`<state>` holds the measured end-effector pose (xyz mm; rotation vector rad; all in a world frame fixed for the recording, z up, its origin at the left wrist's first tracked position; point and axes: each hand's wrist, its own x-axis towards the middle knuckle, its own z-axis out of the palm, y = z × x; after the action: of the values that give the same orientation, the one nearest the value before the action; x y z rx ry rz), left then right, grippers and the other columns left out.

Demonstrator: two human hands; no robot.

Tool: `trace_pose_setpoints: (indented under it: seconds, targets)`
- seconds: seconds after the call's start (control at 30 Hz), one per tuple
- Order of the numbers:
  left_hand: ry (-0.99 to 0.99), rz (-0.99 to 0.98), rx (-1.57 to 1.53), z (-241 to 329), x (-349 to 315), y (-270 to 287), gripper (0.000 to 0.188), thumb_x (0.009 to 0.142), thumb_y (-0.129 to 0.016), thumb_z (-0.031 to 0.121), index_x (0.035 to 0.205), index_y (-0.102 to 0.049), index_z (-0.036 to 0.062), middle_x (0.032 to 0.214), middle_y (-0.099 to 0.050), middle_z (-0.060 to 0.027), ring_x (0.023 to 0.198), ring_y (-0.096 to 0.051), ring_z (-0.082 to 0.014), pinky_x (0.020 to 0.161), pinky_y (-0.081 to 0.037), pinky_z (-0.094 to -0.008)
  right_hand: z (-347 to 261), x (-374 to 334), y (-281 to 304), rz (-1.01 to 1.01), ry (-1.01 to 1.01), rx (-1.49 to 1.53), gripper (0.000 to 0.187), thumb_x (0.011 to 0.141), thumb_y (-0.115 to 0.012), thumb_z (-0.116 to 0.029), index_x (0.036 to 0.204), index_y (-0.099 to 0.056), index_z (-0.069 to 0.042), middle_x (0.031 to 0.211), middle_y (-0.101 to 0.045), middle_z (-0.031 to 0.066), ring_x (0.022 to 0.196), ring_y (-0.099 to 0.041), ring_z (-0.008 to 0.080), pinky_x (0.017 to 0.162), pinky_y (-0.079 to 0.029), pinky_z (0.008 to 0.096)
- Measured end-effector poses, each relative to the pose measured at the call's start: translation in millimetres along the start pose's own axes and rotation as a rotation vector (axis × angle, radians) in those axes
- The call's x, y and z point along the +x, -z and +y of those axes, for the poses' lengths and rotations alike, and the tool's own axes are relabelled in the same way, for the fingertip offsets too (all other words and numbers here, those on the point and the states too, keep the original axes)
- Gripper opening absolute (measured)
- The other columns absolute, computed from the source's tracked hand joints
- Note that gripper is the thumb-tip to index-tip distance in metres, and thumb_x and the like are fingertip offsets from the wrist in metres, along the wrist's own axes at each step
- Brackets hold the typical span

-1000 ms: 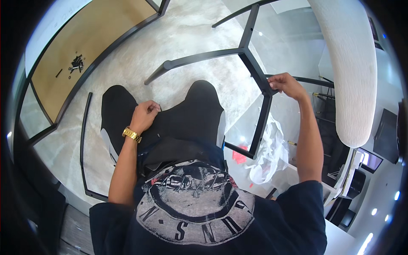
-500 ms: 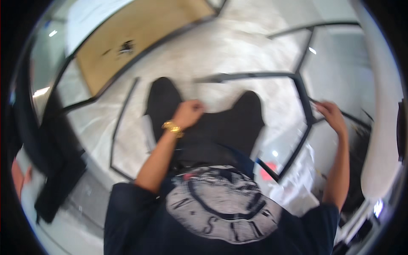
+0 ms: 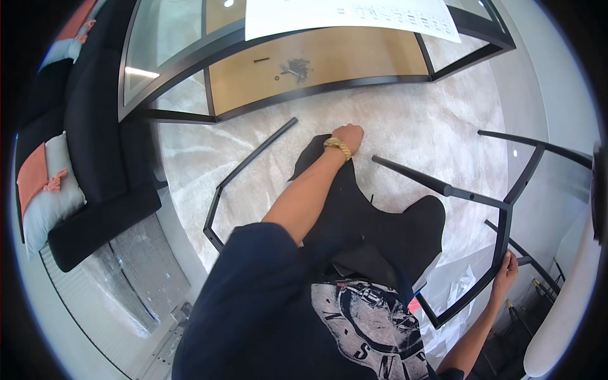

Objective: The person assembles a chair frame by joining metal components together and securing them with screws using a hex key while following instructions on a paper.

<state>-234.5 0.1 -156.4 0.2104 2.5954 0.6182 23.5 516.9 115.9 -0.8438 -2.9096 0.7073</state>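
I am kneeling on the rug [image 3: 430, 126], my right hand [image 3: 506, 269] still gripping the black frame [image 3: 503, 221] at my right side, while my left hand [image 3: 348, 135], fingers curled shut on nothing visible, has moved off my knee and is now pressing the rug ahead.

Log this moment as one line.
left hand: fist on rug | right hand: grips black frame | loose bar: on rug, left
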Motion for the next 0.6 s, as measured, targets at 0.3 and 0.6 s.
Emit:
trace_pose_setpoints:
  seconds: [0.3, 0.6]
  targets:
    - [-0.012, 0.102, -0.283, -39, 22, 9, 0.019, 0.089, -0.062, 0.020, 0.098, -0.074, 0.0076, 0.100, -0.072, -0.0210, 0.098, -0.069, -0.0385, 0.087, -0.054, -0.0485, 8, -11, -9, 0.133, 0.053, -0.148, 0.044, 0.107, -0.050, -0.037, 0.107, -0.067, 0.004, 0.091, -0.060, 0.0120, 0.086, -0.055, 0.0203, 0.081, -0.044, 0.0350]
    - [0.093, 0.789, -0.071, -177, 52, 108, 0.030, 0.089, -0.058, 0.007, 0.118, -0.066, 0.0134, 0.100, -0.063, -0.0161, 0.093, -0.065, -0.0385, 0.082, -0.053, -0.0468, 5, -14, -19, 0.196, 0.043, -0.118, 0.045, 0.109, -0.047, -0.037, 0.100, -0.064, 0.004, 0.087, -0.054, 0.0112, 0.081, -0.050, 0.0213, 0.076, -0.041, 0.0359]
